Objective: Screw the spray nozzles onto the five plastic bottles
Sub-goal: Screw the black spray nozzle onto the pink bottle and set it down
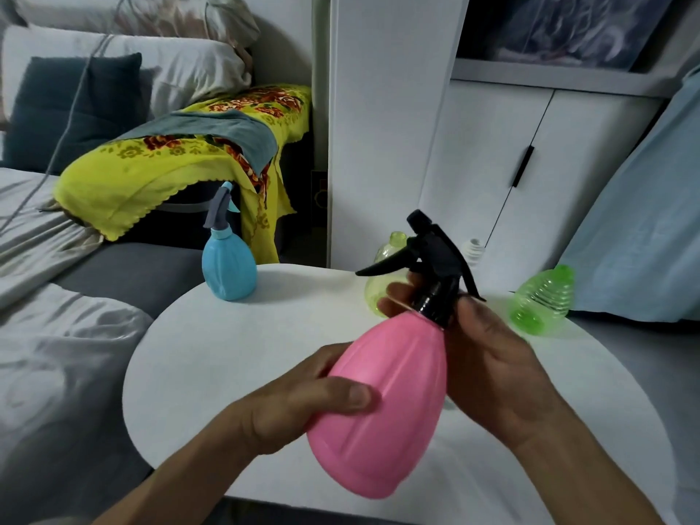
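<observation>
The left hand (303,403) grips the tilted pink bottle (382,403) above the white table (235,335), while the right hand (488,358) curls around its black nozzle (432,255).

Round white table (212,358), yellow floral cloth (182,164), dark cushion (72,108), white cabinet (530,153)

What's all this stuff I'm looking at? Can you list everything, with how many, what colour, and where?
pink bottle: 1, pink, held above the table
black nozzle: 1, black, on the pink bottle's neck
blue bottle: 1, blue with grey nozzle, table's far left edge
yellow-green bottle: 1, clear, no nozzle, behind the hands
green bottle: 1, green, lying at right
white bottle: 1, mostly hidden, far side
table: 1, white, round
yellow cloth: 1, floral, on sofa
left hand: grips pink bottle
right hand: grips nozzle collar
</observation>
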